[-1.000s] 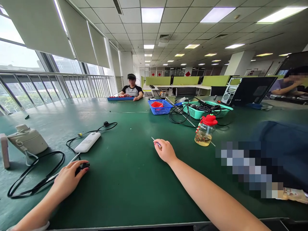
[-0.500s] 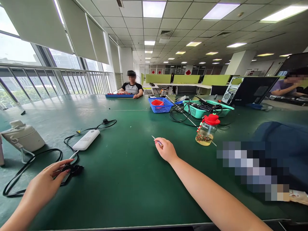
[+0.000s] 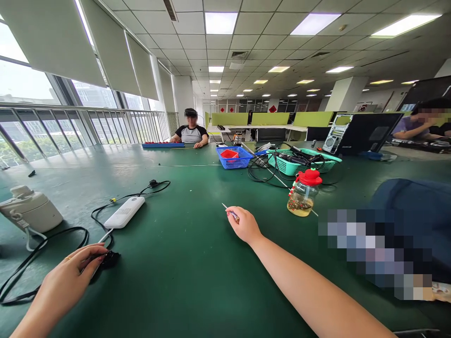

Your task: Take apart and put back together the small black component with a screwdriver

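Observation:
My left hand is at the lower left, its fingers closed around a small black object low over the green table. Its kind is unclear, as my fingers cover part of it. Just beyond lies a white power bank, with a short white cable running from it toward that hand. My right hand is over the middle of the table, pinching what looks like a small screwdriver. Its thin shaft points up and left, and the brownish handle end shows at my fingers.
Black cable loops at the left beside a pale bottle. A red-lidded jar, a blue basket and a green basket of cables stand farther back. Dark cloth lies right. A person sits opposite.
The view has tilted up slightly, so most things sit a little lower. My left hand has closed more over the black object. My right hand keeps its hold, nearly still.

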A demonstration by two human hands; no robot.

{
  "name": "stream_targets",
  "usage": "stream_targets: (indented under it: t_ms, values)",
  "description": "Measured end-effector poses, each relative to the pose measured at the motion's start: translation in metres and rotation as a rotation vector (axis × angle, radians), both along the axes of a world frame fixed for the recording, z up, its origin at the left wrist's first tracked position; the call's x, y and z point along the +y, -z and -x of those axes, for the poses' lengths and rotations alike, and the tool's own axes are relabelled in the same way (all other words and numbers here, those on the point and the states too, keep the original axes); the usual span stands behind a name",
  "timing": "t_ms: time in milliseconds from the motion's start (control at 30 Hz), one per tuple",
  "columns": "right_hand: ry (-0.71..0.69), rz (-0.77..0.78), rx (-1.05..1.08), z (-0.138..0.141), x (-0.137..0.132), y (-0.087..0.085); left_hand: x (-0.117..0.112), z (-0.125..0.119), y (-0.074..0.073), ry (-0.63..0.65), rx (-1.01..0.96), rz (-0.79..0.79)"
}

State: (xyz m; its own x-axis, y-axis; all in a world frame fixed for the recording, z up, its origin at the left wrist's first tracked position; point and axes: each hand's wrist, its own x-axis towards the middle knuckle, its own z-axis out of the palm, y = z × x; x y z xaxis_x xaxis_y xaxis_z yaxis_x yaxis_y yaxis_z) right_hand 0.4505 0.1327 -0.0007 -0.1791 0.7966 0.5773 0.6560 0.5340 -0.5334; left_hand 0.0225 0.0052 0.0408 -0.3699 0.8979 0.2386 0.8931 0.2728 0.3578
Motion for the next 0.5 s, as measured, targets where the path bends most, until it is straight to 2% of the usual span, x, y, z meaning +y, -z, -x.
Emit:
stream_targets:
  t_ms: [233,433,500]
  values:
    - [-0.009,0.005,-0.002,0.0,-0.001,-0.001,0.0,-0.002,0.004,0.017,0.012,0.04]
    - [-0.014,0.014,0.005,-0.001,0.001,0.001,0.01,0.006,0.003,0.09,0.129,0.085]
    - [-0.022,0.013,0.004,-0.001,0.002,0.001,0.014,0.011,0.005,0.147,0.175,0.053]
